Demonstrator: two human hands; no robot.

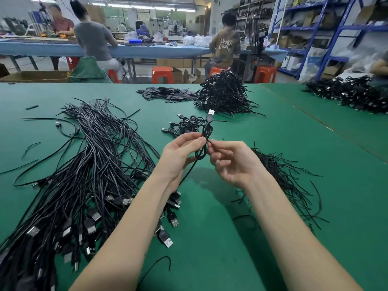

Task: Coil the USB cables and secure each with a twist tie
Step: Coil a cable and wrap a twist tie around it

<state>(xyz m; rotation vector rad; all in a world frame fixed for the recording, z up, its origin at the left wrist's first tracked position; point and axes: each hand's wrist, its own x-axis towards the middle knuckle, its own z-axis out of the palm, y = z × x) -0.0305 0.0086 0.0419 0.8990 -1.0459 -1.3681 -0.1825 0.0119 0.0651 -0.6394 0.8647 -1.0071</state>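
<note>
Left hand (180, 153): pinches the coiled cable (204, 141) at mid-loop, above the green table (210, 227).
Right hand (230, 162): fingertips pinch the twist tie (208, 142) at the coil waist.
Tail: one strand hangs loose below the coil.
Risk: a slack pinch likely lets the loops spring open.
Risk: too few twists probably leave the tie loose.

The loose cables (69, 185) ran off the left and bottom edges, their count lost in the tangle; the left hand (180, 156) covered part of the coil (204, 141), and the tie at its waist was too thin to pick out from the cable; the right hand (233, 162) hid whatever its fingertips pinched; the ties (283, 179) slid partly under the right forearm; the far-right pile (348, 93) was clipped by the edge; background workers stayed blurred.
</note>
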